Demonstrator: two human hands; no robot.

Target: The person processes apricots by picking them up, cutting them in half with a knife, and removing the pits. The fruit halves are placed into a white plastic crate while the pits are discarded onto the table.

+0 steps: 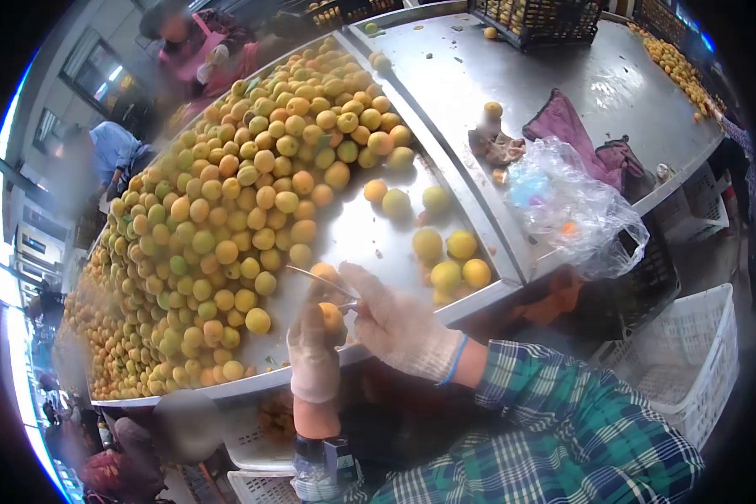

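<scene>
In its white glove, my left hand point(313, 361) is closed around an orange-yellow apricot point(333, 317). A second apricot point(326, 274) shows just above it, partly behind the fingers. My right hand point(412, 336), also gloved in white, is closed on a thin metal tool point(319, 280) whose slender prong points left, over the fruit. The tool's exact kind is hard to make out. A large heap of apricots point(252, 210) covers the metal table to the left of both hands. Several loose greenish-yellow apricots point(447, 275) lie beyond the right hand, near the table's raised edge.
Past the metal divider point(454, 143) are a crumpled clear plastic bag point(571, 210), a purple cloth point(563, 126), a brown glove point(496, 144) and a black crate point(538, 21). White crates point(689, 361) stand below right. Other people point(202, 50) are around the tables.
</scene>
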